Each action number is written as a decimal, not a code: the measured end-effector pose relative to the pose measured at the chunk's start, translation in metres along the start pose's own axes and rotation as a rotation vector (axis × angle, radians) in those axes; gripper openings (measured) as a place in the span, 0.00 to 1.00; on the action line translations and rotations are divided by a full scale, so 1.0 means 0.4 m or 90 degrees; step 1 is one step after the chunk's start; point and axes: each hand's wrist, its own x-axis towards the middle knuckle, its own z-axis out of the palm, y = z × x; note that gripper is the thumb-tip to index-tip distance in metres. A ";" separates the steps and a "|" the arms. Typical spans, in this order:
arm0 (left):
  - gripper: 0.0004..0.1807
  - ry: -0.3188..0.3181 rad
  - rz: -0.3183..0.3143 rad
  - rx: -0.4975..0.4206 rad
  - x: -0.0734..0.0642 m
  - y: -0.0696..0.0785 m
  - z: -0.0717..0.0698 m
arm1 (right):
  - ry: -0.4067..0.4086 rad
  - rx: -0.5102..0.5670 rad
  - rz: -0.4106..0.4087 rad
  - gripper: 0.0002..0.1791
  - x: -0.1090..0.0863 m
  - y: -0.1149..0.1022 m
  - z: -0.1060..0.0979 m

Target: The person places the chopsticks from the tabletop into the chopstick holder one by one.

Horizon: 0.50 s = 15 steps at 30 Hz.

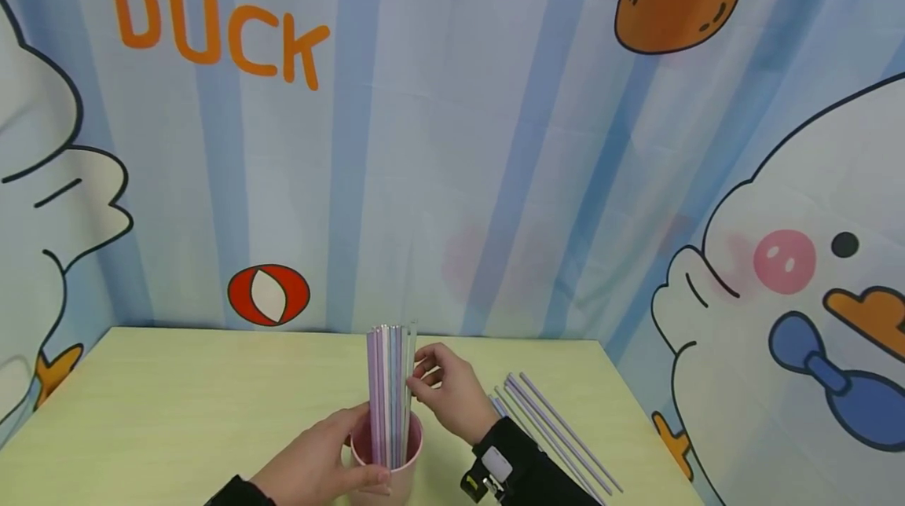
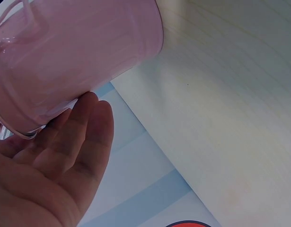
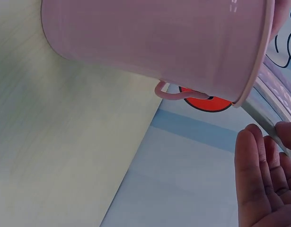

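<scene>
A pink metal pail (image 1: 401, 482) stands upright at the table's front, holding a bundle of purple, pink, blue-grey and clear straws (image 1: 387, 396). My left hand (image 1: 311, 455) grips its rim from the left, thumb across the front; in the left wrist view its fingers (image 2: 95, 127) lie along the pail's side. On the right of the bundle, my right hand (image 1: 452, 394) pinches a clear straw (image 1: 410, 404) whose lower end is inside the pail. The right wrist view has the thumb (image 3: 287, 134) against that straw (image 3: 260, 117), the other fingers extended beside it.
More straws (image 1: 558, 431), purple and clear, lie loose on the pale wooden table (image 1: 212, 396) at the right, partly behind the right sleeve (image 1: 526, 463). A printed curtain (image 1: 424, 137) hangs along the table's back edge. A small loop handle (image 3: 176, 96) sticks out from the pail.
</scene>
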 end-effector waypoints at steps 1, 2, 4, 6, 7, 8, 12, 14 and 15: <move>0.49 0.001 -0.002 -0.001 -0.001 0.001 0.000 | 0.000 0.000 0.000 0.14 -0.001 0.001 0.000; 0.49 0.001 -0.005 -0.003 -0.002 0.002 0.000 | -0.001 -0.001 0.001 0.14 -0.002 0.002 0.000; 0.49 0.002 -0.009 -0.006 -0.003 0.003 0.001 | -0.006 -0.003 0.007 0.14 -0.003 0.005 0.000; 0.49 0.003 -0.012 -0.008 -0.003 0.004 0.001 | -0.013 -0.005 0.013 0.14 -0.005 0.008 0.002; 0.49 0.004 -0.012 -0.007 -0.003 0.003 0.001 | -0.017 -0.006 0.016 0.14 -0.006 0.010 0.002; 0.50 0.004 -0.011 -0.006 -0.003 0.003 0.002 | -0.020 -0.005 0.018 0.15 -0.008 0.010 0.002; 0.50 0.004 -0.006 -0.004 -0.002 0.003 0.001 | -0.031 -0.008 0.005 0.15 -0.018 0.015 -0.003; 0.50 0.005 -0.004 -0.001 -0.003 0.004 0.001 | -0.034 -0.014 -0.006 0.15 -0.023 0.018 -0.009; 0.50 0.006 -0.004 0.002 -0.003 0.004 0.001 | -0.035 -0.021 -0.012 0.15 -0.026 0.021 -0.013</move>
